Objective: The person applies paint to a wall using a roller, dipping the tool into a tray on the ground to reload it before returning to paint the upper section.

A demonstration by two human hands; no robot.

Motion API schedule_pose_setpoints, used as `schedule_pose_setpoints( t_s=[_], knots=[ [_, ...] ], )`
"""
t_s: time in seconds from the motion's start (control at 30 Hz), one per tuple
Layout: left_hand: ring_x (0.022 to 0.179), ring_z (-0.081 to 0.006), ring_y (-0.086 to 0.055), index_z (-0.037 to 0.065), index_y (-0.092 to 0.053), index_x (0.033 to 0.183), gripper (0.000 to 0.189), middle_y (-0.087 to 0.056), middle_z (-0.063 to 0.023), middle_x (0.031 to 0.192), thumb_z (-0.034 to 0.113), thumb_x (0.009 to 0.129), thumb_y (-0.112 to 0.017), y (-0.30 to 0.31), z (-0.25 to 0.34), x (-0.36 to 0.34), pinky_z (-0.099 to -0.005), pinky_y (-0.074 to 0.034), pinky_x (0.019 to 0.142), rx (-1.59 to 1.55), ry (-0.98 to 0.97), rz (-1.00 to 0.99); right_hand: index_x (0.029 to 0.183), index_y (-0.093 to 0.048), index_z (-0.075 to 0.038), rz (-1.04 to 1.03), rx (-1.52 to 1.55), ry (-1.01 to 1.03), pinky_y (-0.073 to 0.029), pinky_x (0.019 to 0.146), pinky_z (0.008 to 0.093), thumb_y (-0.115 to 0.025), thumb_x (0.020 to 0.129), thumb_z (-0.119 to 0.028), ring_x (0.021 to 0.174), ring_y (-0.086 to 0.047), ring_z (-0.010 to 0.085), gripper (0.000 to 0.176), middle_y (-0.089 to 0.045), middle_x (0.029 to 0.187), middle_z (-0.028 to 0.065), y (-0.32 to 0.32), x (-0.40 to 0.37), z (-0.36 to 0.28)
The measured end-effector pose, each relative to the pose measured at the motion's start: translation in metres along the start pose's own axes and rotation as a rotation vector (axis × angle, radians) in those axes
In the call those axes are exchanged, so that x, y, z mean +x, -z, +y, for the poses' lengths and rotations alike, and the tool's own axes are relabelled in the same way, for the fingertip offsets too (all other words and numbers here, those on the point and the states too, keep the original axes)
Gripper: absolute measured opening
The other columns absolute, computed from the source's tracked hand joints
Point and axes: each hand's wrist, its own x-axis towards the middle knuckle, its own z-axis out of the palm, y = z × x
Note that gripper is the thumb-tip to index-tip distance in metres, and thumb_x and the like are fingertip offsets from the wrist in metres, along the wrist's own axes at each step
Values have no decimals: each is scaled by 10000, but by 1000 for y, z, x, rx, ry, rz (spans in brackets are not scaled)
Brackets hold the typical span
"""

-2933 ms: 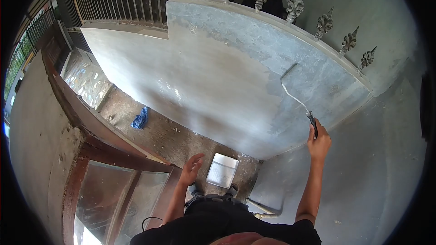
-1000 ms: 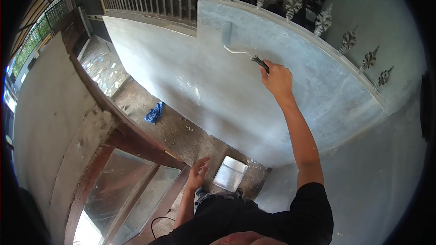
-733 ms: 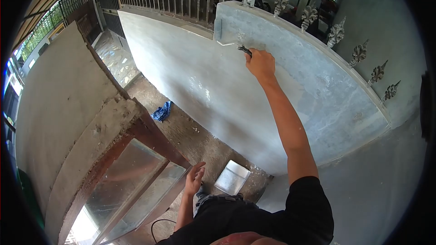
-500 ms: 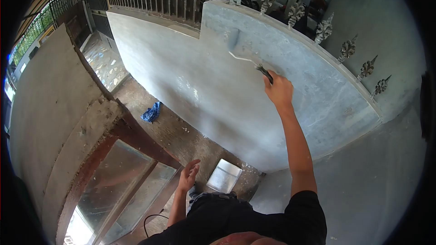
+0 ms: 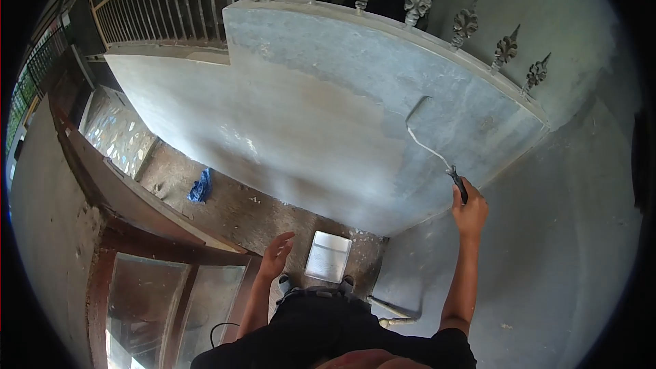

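Observation:
My right hand (image 5: pixel 471 210) is wrapped round the black handle of a paint roller (image 5: pixel 429 143), whose bent wire frame reaches up and left over the wall (image 5: pixel 301 102). The roller head lies near the bluish-grey upper right of that wall and is hard to tell from the surface. Paler grey covers the wall's left and lower parts. Over the floor, my left hand (image 5: pixel 277 254) hangs empty with its fingers apart. A white paint tray (image 5: pixel 329 257) rests on the floor just right of it, in front of my feet.
A crumpled blue cloth (image 5: pixel 200 186) lies on the brown floor (image 5: pixel 239 215). Metal leaf-shaped finials (image 5: pixel 417 1) line the wall's top, with a railing (image 5: pixel 160 10) at the left. A wood-framed glass panel (image 5: pixel 147 301) stands at lower left, a pipe (image 5: pixel 393 311) at lower right.
My right hand and the roller have moved right and down, the roller now over the wall's right part. The view has shifted, so the wall and cloth appear further left.

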Motion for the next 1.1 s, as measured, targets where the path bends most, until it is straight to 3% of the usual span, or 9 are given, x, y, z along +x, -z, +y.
schedule_pose_setpoints(
  t_s=[0.2,0.4,0.5,0.63,0.77,0.87,0.97,1.07,1.1],
  knots=[
    [1321,-284,-681,75,-652,1502,450,-708,-121,1476,338,1137,-642,-17,-2,9,-439,-533,1110,-18,-64,-62,1227,-807,-91,76,35,13,-597,729,437,-752,1022,-255,813,-775,373,268,-795,966,169,21,-17,18],
    [1312,-288,-690,66,-649,1506,466,-715,-129,1474,356,1141,-630,-13,1,-3,-440,-534,1108,-5,-27,-20,1199,-815,-66,115,75,25,-591,714,424,-762,1028,-266,785,-772,375,268,-791,925,181,21,23,2],
    [1305,-288,-690,61,-660,1495,470,-714,-130,1473,369,1141,-627,-10,-14,-2,-442,-534,1106,-19,-5,-4,1166,-821,-67,22,168,24,-585,695,428,-782,1012,-270,760,-759,376,257,-781,890,178,12,57,-43],
    [1299,-280,-686,62,-674,1482,458,-716,-134,1464,363,1138,-638,-16,-26,0,-441,-529,1107,-17,-62,-12,1150,-803,-63,126,195,218,-543,639,437,-803,1009,-315,681,-715,366,289,-735,789,164,-29,93,-100],
    [1333,-271,-669,64,-674,1484,430,-713,-131,1465,325,1143,-638,-30,-17,7,-441,-516,1124,-57,-64,-25,1152,-811,-75,89,218,136,-538,628,432,-802,1009,-314,660,-706,360,278,-733,769,149,-35,92,-116],
    [1342,-292,-661,-14,-654,1472,421,-701,-158,1460,252,1146,-634,-38,-22,11,-427,-490,1158,-130,-85,-19,1163,-808,-67,49,207,76,-535,619,433,-792,1019,-315,635,-693,355,288,-727,758,152,-35,68,-82],
    [1347,-290,-653,-18,-654,1466,407,-698,-158,1462,233,1147,-627,-38,-23,11,-432,-493,1164,-101,-42,-38,1201,-788,-88,88,213,-60,-568,674,494,-748,1036,-317,763,-740,424,285,-758,848,185,-41,17,-38],
    [1370,-278,-653,64,-673,1478,418,-711,-127,1466,314,1145,-641,-37,-34,17,-452,-504,1144,-74,-69,-51,1231,-779,-89,105,184,-241,-579,730,517,-727,1056,-316,846,-746,471,291,-766,887,219,-63,-52,-3],
    [1370,-278,-653,64,-673,1478,418,-711,-127,1466,314,1145,-641,-36,-33,19,-452,-504,1144,-73,-72,-54,1233,-777,-73,98,149,-285,-576,716,496,-718,1066,-322,804,-744,460,306,-758,871,227,-73,-75,11]
  ],
)
